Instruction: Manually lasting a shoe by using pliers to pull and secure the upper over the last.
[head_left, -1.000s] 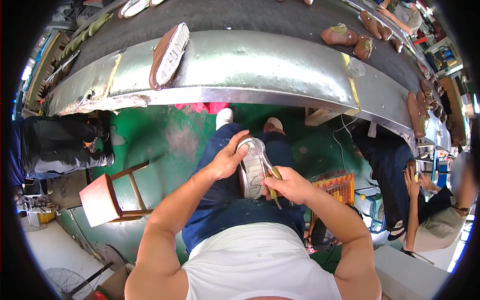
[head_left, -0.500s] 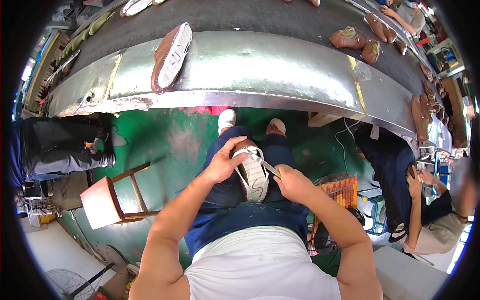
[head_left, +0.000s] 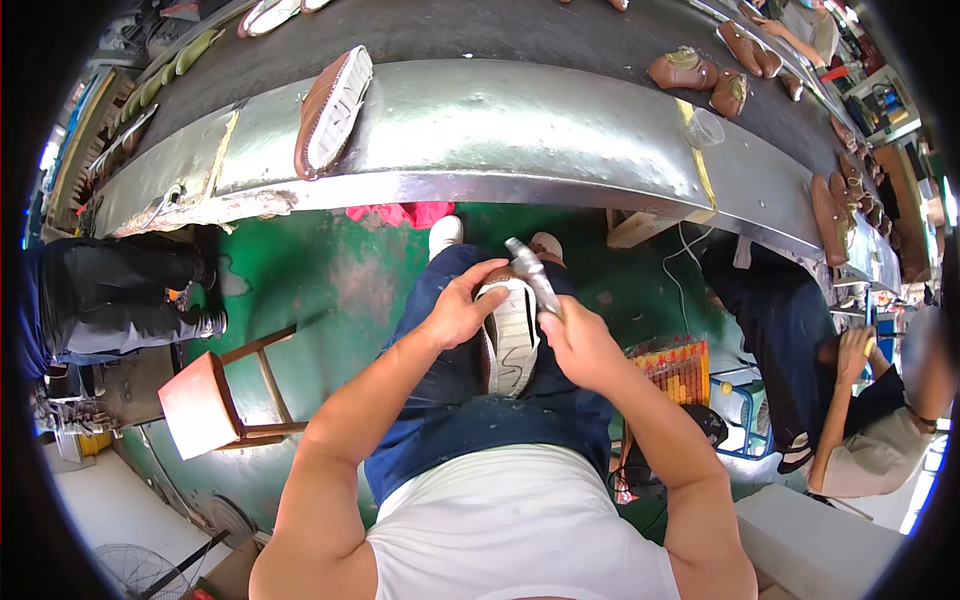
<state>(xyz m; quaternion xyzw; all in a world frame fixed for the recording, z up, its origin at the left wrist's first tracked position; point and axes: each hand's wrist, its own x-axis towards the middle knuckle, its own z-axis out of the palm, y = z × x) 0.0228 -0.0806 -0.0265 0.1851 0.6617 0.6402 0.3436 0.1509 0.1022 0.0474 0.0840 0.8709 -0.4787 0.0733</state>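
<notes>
A brown shoe with a white sole (head_left: 509,345) rests sole up on my lap, over my dark blue trousers. My left hand (head_left: 462,310) is closed round its far end, the thumb over the sole's edge and the fingers along the brown upper. In my right hand (head_left: 578,342), beside the shoe's right edge, is a silvery metal hand tool (head_left: 536,275). That tool points up and to the left, past the shoe's far end, and looks apart from the sole. Motion blurs it, so its exact kind is unclear.
A metal-edged bench (head_left: 450,125) crosses ahead, bearing another brown shoe (head_left: 331,112) and more brown shoes (head_left: 684,69) at right. A stool (head_left: 203,404) stands left, a woven seat (head_left: 675,365) right. One person (head_left: 880,440) sits at right; another's legs (head_left: 130,300) show at left.
My right hand has lifted the tool off the sole and swung its tip upward. My left thumb has shifted slightly on the shoe. The view has moved a little.
</notes>
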